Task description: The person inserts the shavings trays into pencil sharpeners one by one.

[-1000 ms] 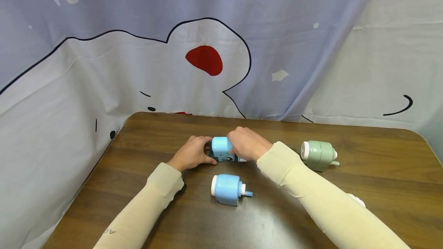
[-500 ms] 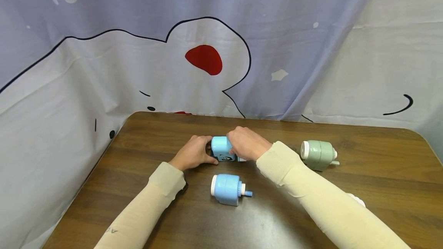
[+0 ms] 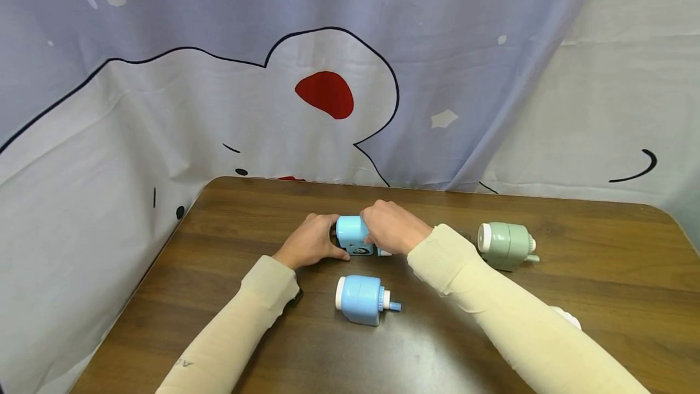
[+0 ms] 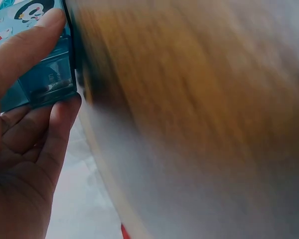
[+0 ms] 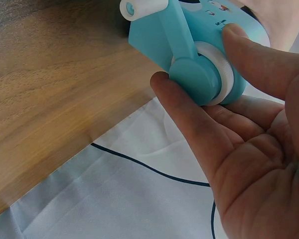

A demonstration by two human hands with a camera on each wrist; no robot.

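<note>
A turquoise crank pencil sharpener (image 3: pixel 351 230) with a panda print stands on the table, between my two hands. My left hand (image 3: pixel 308 241) grips its left end; in the left wrist view the thumb lies on the printed side and the fingers on the opposite side, by the see-through teal shavings drawer (image 4: pixel 50 77). My right hand (image 3: pixel 394 225) holds the crank end from above. Seen from the right wrist, the thumb presses the body and the fingers lie around the far side, near the crank arm (image 5: pixel 182 35) with its white knob (image 5: pixel 144 7).
A blue crank sharpener (image 3: pixel 360 298) stands nearer on the wooden table (image 3: pixel 306 357). To the right is a green one (image 3: pixel 505 245), beyond my right sleeve. A white object (image 3: pixel 567 317) shows partly behind that sleeve. A printed curtain (image 3: pixel 229 108) hangs along the table's back edge.
My left hand has shifted slightly to the right along the turquoise sharpener's end. The right hand keeps its hold, and the other sharpeners stay in place.
</note>
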